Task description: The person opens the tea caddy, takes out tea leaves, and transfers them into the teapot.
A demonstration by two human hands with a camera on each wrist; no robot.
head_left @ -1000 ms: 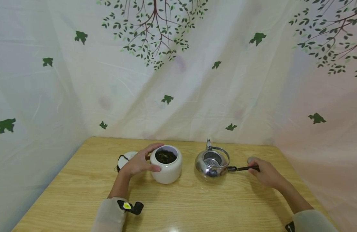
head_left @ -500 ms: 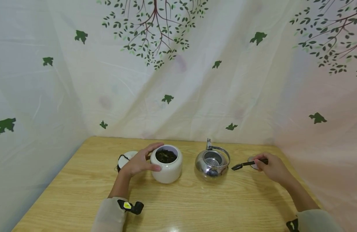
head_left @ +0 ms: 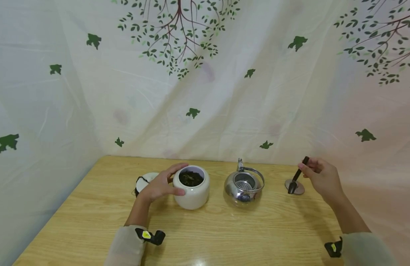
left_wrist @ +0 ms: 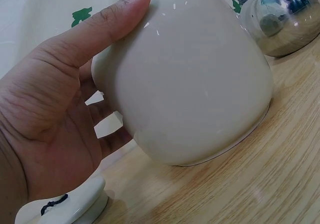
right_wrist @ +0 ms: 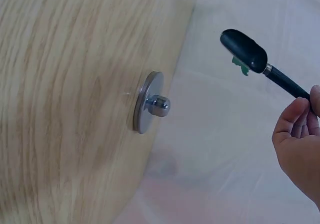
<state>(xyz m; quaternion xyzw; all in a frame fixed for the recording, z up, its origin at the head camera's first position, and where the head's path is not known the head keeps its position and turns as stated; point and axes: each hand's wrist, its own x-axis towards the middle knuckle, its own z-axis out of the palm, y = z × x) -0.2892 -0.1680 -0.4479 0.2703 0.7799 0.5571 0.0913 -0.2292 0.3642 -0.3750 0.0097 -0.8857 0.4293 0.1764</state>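
My left hand holds the side of a white ceramic jar, thumb in front and fingers round the far side. Dark tea leaves show through the jar's open mouth. The jar stands upright on the table, its smooth wall filling much of the left wrist view. At the right, my right hand pinches the handle end of a black tea scoop, raised off the table with its bowl hanging down in the head view. Between the hands stands a glass-and-steel teapot, lidless, with a perforated strainer inside.
A round metal lid with a knob lies on the table below the scoop. Left of the jar, partly behind my left hand, rests a white lid with a black cord. A printed cloth hangs behind the table.
My right hand has moved right and up, away from the teapot, and the scoop has swung from nearly level to bowl-down. The left hand and jar have stayed put.
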